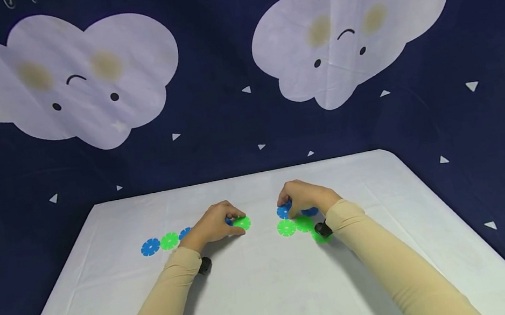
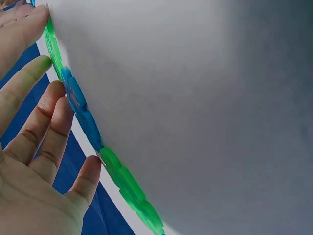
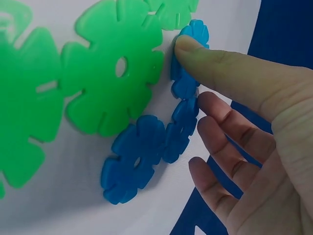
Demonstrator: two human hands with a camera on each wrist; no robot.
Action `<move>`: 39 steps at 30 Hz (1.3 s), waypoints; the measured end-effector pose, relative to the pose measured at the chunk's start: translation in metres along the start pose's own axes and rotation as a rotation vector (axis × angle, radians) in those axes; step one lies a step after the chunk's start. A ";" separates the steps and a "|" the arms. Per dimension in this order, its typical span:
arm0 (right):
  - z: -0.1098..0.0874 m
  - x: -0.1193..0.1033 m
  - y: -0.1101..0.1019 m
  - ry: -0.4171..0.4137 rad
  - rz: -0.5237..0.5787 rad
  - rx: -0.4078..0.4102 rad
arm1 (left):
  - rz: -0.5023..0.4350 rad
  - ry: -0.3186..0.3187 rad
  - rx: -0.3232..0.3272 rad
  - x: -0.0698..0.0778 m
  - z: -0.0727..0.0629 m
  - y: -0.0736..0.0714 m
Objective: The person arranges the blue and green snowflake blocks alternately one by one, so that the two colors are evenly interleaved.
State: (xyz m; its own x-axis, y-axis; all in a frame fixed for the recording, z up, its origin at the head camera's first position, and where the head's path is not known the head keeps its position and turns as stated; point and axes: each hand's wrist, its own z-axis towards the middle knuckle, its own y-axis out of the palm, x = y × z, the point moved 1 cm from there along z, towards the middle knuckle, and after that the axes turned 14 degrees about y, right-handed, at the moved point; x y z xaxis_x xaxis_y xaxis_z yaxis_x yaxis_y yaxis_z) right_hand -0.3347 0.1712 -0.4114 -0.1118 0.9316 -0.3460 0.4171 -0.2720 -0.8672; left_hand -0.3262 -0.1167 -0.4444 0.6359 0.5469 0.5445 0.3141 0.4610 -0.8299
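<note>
To the left of the table's middle, my left hand (image 1: 213,223) pinches a green snowflake disc (image 1: 242,224) between thumb and forefinger. Its other fingers lie loosely along a row of blue and green discs, seen edge-on in the left wrist view; one blue disc (image 2: 80,107) sits by the fingertips. My right hand (image 1: 306,195) grips a blue snowflake disc (image 1: 283,212), thumb on the near face. In the right wrist view, more blue discs (image 3: 134,159) trail from it, beside large green discs (image 3: 115,68). The right hand partly hides this group in the head view.
Farther left along the row lie a blue disc (image 1: 150,247) and a green disc (image 1: 169,240). Green discs (image 1: 286,227) run below the right hand toward its wrist. A white cloth covers the table (image 1: 273,296); a dark blue cloud-print curtain (image 1: 231,144) hangs behind its far edge.
</note>
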 end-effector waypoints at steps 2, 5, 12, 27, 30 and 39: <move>0.000 -0.001 0.000 0.006 -0.010 0.003 | 0.002 0.003 0.001 -0.001 0.000 0.001; 0.000 -0.003 0.000 0.018 -0.021 0.010 | 0.006 0.014 0.003 -0.002 0.000 0.001; 0.001 -0.008 0.002 0.021 -0.058 0.041 | 0.006 0.009 -0.008 -0.001 0.001 0.000; 0.000 -0.013 0.001 0.032 -0.091 0.055 | 0.020 0.005 -0.010 -0.002 0.003 -0.001; -0.001 -0.013 0.002 0.029 -0.090 0.061 | 0.006 -0.014 -0.007 -0.003 0.004 -0.001; 0.001 -0.008 0.006 0.024 -0.024 0.027 | -0.011 -0.014 0.002 -0.001 0.004 -0.001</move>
State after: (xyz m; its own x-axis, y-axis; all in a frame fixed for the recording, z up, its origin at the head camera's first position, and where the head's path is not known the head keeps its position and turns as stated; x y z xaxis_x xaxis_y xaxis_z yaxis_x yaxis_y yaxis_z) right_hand -0.3323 0.1619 -0.4140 -0.1001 0.9432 -0.3167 0.3900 -0.2556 -0.8846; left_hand -0.3303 -0.1149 -0.4441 0.6225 0.5515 0.5553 0.3193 0.4688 -0.8236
